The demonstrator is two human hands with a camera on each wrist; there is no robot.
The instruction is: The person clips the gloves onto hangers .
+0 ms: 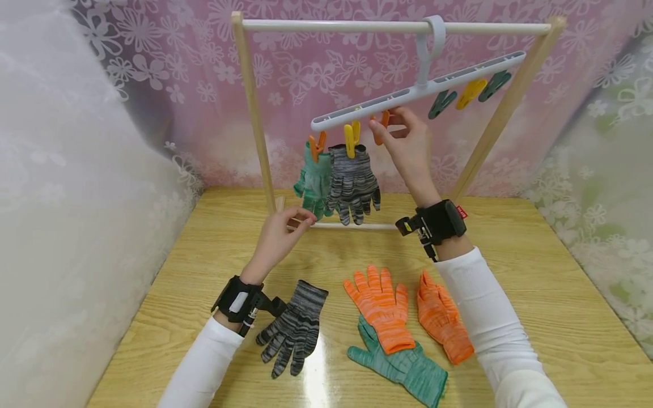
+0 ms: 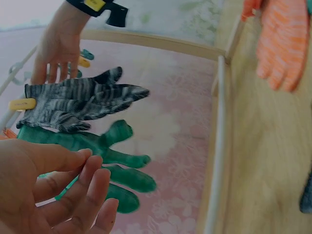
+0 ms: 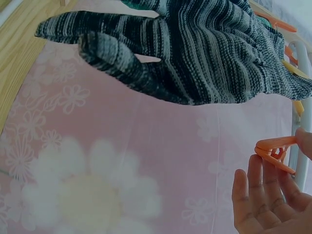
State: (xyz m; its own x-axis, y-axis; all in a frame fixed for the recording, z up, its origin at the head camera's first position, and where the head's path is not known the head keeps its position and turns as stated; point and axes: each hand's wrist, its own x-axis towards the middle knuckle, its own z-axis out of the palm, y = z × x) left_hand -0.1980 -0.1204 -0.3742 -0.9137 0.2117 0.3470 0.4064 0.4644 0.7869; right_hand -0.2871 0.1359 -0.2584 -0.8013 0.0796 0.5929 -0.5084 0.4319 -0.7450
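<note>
Right hand (image 1: 408, 147) raised to the white hanger bar (image 1: 418, 90), fingertips around an orange peg (image 1: 381, 126) that hangs empty, probably to steady it or squeeze it apart; in the right wrist view the peg (image 3: 275, 153) sits just at the fingertips, touched rather than firmly pinched. Left hand (image 1: 280, 235) lower down, near the rack's bottom rail (image 1: 352, 225), fingers loosely curled and holding nothing, just beside the fingertips of the hanging green glove (image 1: 312, 181).

Two gloves already clipped up by their cuffs so the fingers dangle: that green one on an orange peg (image 1: 317, 144) and a grey striped glove (image 1: 353, 181) on a yellow peg (image 1: 351, 137), touching side by side. Further right on the bar, three free pegs (image 1: 469, 90).

Flat on the tabletop (image 1: 535, 294), within easy reach below both wrists: another grey striped glove (image 1: 295, 326), two orange gloves (image 1: 381, 309) and a green glove (image 1: 403, 365) partly under one of the orange ones.
</note>
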